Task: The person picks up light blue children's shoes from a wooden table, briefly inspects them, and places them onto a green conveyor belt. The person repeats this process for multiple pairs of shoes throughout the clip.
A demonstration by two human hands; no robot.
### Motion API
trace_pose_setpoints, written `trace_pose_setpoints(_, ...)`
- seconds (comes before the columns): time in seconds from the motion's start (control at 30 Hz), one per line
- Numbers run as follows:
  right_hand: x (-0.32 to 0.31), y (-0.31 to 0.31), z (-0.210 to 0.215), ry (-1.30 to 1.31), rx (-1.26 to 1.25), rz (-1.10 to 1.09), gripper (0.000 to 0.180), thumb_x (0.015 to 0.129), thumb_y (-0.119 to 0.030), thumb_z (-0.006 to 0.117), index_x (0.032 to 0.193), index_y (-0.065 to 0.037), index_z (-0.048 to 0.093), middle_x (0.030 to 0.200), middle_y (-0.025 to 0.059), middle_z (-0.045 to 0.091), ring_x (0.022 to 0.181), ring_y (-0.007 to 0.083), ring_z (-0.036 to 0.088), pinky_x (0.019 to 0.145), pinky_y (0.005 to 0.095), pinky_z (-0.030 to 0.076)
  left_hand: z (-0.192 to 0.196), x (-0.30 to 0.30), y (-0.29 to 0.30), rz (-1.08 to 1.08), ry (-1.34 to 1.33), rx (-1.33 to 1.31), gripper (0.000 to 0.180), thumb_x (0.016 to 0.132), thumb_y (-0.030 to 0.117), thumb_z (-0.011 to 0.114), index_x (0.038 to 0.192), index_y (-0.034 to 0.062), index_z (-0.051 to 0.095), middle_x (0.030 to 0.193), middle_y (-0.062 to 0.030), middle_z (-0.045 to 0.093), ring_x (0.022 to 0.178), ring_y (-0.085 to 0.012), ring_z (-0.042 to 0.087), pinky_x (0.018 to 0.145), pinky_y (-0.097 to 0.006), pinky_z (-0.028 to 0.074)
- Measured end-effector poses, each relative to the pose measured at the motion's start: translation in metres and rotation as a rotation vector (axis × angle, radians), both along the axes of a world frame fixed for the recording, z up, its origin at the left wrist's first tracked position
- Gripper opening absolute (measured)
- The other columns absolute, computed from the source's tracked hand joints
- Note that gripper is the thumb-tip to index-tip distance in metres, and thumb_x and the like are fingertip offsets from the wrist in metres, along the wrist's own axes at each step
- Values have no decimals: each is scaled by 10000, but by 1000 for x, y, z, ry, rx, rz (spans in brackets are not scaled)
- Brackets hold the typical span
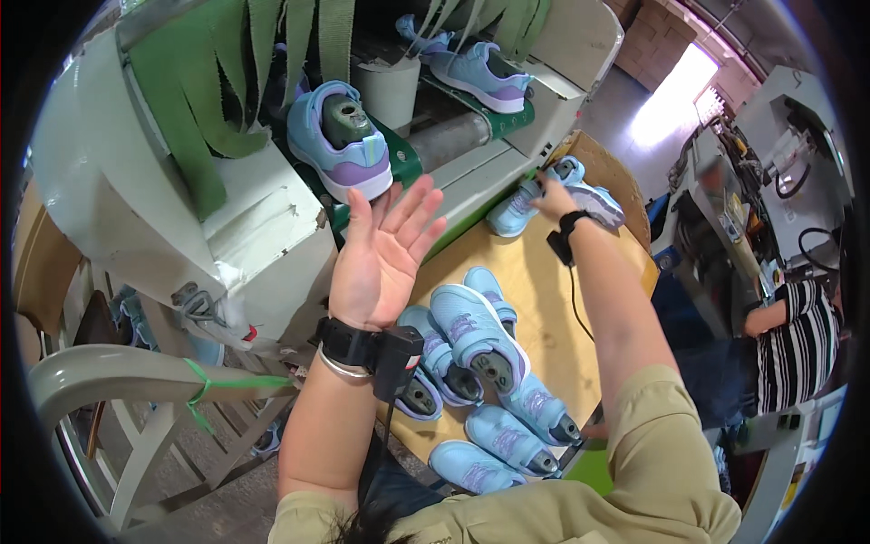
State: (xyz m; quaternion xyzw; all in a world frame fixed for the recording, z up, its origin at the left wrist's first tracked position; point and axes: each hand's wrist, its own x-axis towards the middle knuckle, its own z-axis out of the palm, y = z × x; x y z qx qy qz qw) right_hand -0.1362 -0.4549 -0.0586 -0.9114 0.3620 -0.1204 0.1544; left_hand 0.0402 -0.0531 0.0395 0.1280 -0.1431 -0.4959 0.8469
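My left hand (385, 249) is palm up with its fingers spread, just below the heel of a light blue and purple shoe (335, 150) that has a dark last inside. That shoe stands on the green belt (406, 161) at the machine's opening. At the far end of the tan tabletop (553, 299), my right hand (555, 198) is closed over a light blue shoe (515, 210); its fingertips are partly hidden. A second shoe (596, 205) lies on its side beside my right wrist. Several matching shoes with lasts, among them a shoe (476, 328), are piled nearer me.
Green strap curtains (213, 100) hang over the machine opening, where another shoe (480, 77) sits on the belt. A cardboard edge (609, 172) borders the table's far right. Curved grey rails (154, 374) stand at left. Someone in a striped shirt (797, 349) is at right.
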Motion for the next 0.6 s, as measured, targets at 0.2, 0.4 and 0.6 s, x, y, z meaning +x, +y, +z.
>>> trace_pose_setpoints(0.2,20,71,18,-84,-243,-166,370,699,-191,804,960,-5,619,1045,206,607,1027,396,584,873,472,491,-6,-16,27,-41,-46,159,587,1045,446,405,1410,-13,373,1438,-243,464,1299,-325,516,1049,-455,464)
trace_pose_setpoints(0.4,-24,153,138,-408,-149,-110,292,743,-212,808,819,-17,605,713,78,608,652,238,598,595,352,474,-31,-40,33,106,-863,442,657,957,250,638,1484,8,329,1462,-212,458,1342,-289,474,1098,-420,380)
trace_pose_setpoints(0.6,-62,302,204,-481,809,-13,318,899,-302,727,945,-15,599,762,25,603,625,93,607,520,229,465,-32,-93,26,442,-1394,237,1008,782,193,823,1531,-2,177,1513,-234,348,1369,-342,409,1141,-407,302)
